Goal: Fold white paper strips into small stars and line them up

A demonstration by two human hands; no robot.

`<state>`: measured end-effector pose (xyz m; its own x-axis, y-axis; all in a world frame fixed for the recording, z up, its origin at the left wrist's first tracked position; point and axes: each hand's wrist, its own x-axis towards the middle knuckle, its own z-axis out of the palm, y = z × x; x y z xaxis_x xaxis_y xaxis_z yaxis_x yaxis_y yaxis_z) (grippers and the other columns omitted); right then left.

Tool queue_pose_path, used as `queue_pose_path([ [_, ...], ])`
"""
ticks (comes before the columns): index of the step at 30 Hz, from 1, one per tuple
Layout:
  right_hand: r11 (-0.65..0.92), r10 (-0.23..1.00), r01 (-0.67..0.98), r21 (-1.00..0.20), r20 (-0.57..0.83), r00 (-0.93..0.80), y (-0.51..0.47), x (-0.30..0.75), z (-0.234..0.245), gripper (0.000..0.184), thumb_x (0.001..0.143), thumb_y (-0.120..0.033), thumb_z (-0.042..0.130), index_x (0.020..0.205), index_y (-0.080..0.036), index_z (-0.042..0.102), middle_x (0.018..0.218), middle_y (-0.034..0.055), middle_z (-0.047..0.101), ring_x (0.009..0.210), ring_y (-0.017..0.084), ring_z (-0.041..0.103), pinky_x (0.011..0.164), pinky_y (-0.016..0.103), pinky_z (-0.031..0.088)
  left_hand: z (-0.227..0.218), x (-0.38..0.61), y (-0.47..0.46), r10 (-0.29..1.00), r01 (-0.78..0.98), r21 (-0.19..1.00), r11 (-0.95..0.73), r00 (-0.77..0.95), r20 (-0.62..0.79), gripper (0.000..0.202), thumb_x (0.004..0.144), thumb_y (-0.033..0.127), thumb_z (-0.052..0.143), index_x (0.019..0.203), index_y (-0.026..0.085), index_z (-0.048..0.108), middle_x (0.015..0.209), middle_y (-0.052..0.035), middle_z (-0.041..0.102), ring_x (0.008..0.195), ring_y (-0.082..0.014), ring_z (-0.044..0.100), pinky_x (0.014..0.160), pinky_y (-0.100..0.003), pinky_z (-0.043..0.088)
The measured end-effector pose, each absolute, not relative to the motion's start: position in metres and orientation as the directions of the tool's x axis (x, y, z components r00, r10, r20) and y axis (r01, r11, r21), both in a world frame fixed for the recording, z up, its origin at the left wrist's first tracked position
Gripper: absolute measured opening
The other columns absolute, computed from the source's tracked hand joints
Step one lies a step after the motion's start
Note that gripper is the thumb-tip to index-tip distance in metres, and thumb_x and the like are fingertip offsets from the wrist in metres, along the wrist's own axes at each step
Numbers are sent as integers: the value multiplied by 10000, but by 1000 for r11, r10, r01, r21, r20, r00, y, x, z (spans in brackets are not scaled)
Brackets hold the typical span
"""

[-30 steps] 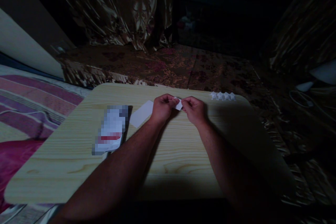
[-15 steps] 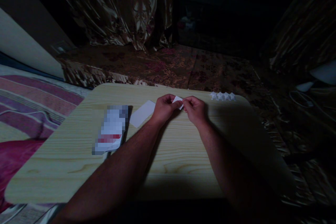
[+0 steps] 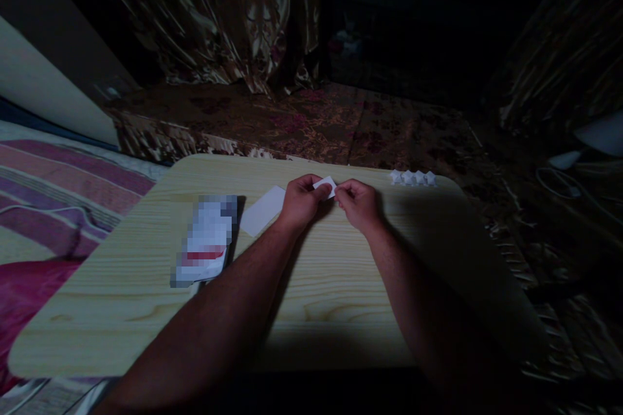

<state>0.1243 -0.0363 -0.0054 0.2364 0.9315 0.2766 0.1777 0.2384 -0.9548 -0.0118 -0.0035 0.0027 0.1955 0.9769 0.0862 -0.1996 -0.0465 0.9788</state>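
Between the thumb and fingers of my left hand (image 3: 302, 203) is a small piece of white paper (image 3: 324, 186), pinched over the far part of the table. My right hand (image 3: 359, 203) is closed, its thumb and fingertips together at the paper's right edge; the exact grip is too small and dim to make out fully. A larger white paper sheet (image 3: 263, 211) lies flat to the left, partly behind my left hand. Several folded white paper stars (image 3: 413, 178) stand in a row near the far right edge of the table.
The wood-grain table (image 3: 335, 311) has rounded corners. A blurred white packet (image 3: 207, 240) with a red band lies on its left side. A bed with a striped cover (image 3: 63, 188) stands at left, a dark patterned ledge (image 3: 311, 120) behind, and a white cable (image 3: 559, 185) at right.
The small paper has turned and shifted slightly left with my left hand. My right fingertips have moved a little down and left along its right edge.
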Motion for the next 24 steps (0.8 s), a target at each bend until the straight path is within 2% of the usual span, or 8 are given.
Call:
queue_pose_path([
  [4, 237, 925, 184, -954, 279, 258, -38, 124, -2, 134, 725, -294, 620, 668, -173, 612, 585, -25, 579, 523, 98, 485, 519, 221, 394, 3, -11, -5, 969, -164, 986, -38, 235, 76, 255, 646, 331, 773, 702, 134, 621, 625, -4, 615, 527, -90, 488, 509, -221, 356],
  [8, 231, 910, 144, -962, 267, 318, -38, 125, 0, 181, 727, -356, 639, 737, -176, 633, 611, -19, 592, 549, 113, 515, 533, 231, 418, 4, -11, -8, 942, -45, 996, -73, 324, 84, 282, 642, 361, 783, 730, 127, 651, 645, -5, 614, 520, -81, 469, 490, -214, 338],
  [11, 235, 905, 154, -960, 274, 326, -37, 128, 0, 194, 738, -371, 625, 717, -178, 624, 606, -15, 588, 566, 121, 526, 542, 237, 423, 4, -11, -9, 937, -10, 995, -96, 335, 93, 293, 632, 366, 792, 737, 129, 656, 641, 2, 608, 518, -75, 463, 484, -209, 331],
  [16, 221, 900, 134, -966, 255, 355, -36, 129, 1, 198, 731, -373, 626, 714, -176, 618, 560, -25, 561, 553, 122, 518, 531, 239, 409, 5, -10, -8, 957, -109, 993, -51, 278, 80, 349, 575, 381, 830, 739, 139, 638, 671, -3, 643, 548, -93, 522, 519, -216, 390],
  [24, 203, 916, 117, -972, 231, 327, -37, 128, 2, 176, 720, -355, 639, 726, -180, 620, 550, -36, 558, 531, 106, 502, 519, 227, 394, 8, -10, -9, 979, -218, 974, -58, 181, 98, 407, 587, 334, 828, 902, 147, 650, 692, -12, 670, 581, -118, 590, 578, -240, 457],
])
